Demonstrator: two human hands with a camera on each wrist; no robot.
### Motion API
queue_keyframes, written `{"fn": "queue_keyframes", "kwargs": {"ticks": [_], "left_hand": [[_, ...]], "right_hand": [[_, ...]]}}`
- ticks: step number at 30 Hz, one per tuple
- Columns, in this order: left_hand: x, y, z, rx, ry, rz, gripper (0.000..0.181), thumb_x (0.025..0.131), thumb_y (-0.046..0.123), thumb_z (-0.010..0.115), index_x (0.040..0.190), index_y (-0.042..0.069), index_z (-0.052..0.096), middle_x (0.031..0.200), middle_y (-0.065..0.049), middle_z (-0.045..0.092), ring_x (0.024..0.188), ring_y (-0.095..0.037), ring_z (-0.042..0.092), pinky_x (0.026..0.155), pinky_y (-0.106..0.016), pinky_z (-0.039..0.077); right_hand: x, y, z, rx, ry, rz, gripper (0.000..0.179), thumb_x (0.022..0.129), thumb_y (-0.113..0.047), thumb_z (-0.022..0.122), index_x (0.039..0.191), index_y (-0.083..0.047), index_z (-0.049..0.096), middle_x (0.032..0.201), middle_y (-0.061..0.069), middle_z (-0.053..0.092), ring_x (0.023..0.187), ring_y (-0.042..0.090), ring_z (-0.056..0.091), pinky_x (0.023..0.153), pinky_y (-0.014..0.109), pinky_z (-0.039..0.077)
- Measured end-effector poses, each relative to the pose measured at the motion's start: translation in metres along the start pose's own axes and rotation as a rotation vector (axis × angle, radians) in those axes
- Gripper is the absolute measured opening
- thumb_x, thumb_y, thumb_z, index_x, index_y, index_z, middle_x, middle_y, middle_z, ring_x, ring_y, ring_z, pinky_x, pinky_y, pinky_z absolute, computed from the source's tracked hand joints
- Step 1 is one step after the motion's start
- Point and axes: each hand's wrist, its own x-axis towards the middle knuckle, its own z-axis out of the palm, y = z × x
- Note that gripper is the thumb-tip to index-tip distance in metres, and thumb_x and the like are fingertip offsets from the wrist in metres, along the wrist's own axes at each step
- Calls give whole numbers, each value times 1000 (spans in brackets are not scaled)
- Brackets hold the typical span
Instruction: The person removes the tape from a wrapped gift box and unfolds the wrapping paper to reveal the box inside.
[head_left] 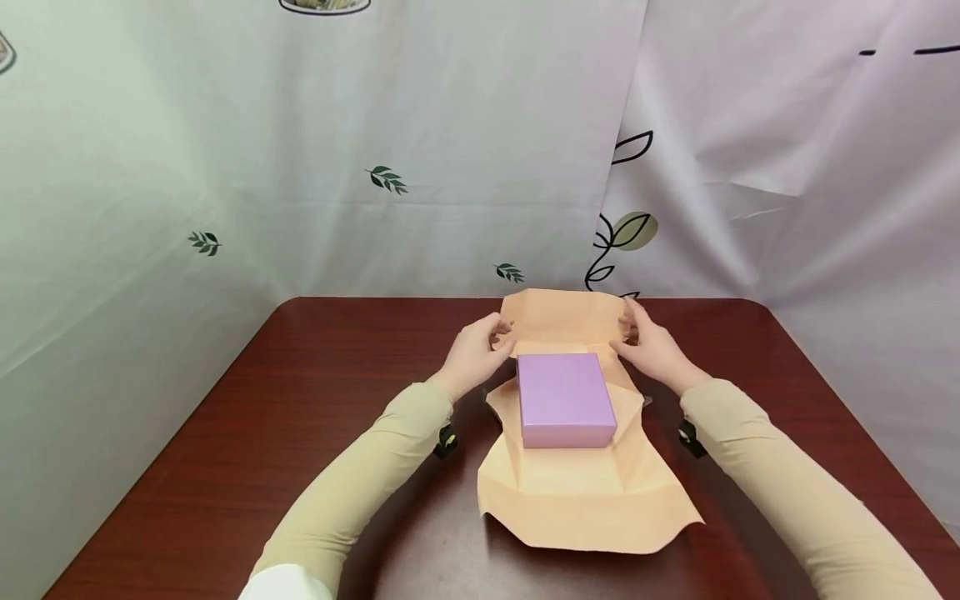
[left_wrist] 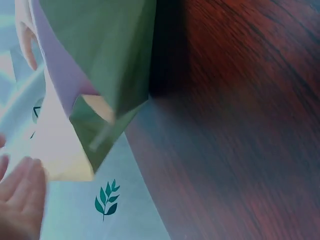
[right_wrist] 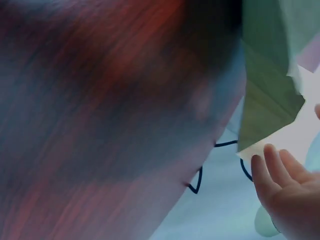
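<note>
A purple box [head_left: 566,390] lies on a creased sheet of wrapping paper [head_left: 585,518], tan in the head view and greenish on its shaded outer side in the wrist views. The paper's far and near ends stand up from the table. My left hand [head_left: 476,352] is at the left edge of the far flap, its fingers [left_wrist: 31,182] fairly straight beside the paper. At the flap's right edge is my right hand [head_left: 654,347], with fingers [right_wrist: 274,167] loosely bent at the paper's corner. Neither hand visibly pinches the paper.
The dark red-brown wooden table [head_left: 322,425] has rounded far corners. Behind it hangs a pale curtain [head_left: 465,125] printed with leaves. Small dark devices [head_left: 446,442] sit under the wrists, and a little clear piece [head_left: 647,401] shows by the paper's right edge.
</note>
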Motion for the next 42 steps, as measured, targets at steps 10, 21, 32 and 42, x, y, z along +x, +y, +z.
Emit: {"fn": "queue_keyframes", "kwargs": {"ticks": [10,21,32,42], "left_hand": [[2,-13,9,260,-306,82,34,93,18,57,123,0,59,136,-16,51,131,-28,44,110,-37,34],[3,-30,9,376,-348,113,23,91,5,56,110,0,68,129,-20,57,123,-35,50,106,-40,38],[-4,-35,4,462,-520,8,36,84,25,72,62,10,47,130,-17,56,132,-33,42,112,-41,29],[-16,-30,-2,541,-745,-136,98,73,51,77,146,3,33,156,-12,22,145,-37,10,115,-55,12]], "right_hand": [[-2,9,12,-232,-223,-161,56,88,-10,60,136,13,40,139,35,38,129,51,34,106,58,29],[-7,12,14,-392,-429,-28,66,94,-31,55,141,10,33,148,31,26,132,56,21,103,66,24],[-11,14,13,-358,-589,76,105,80,-57,64,147,9,19,154,28,11,137,54,7,106,68,8],[-13,20,12,-337,-614,68,115,72,-56,72,147,10,14,154,29,6,138,54,2,106,68,2]]}}
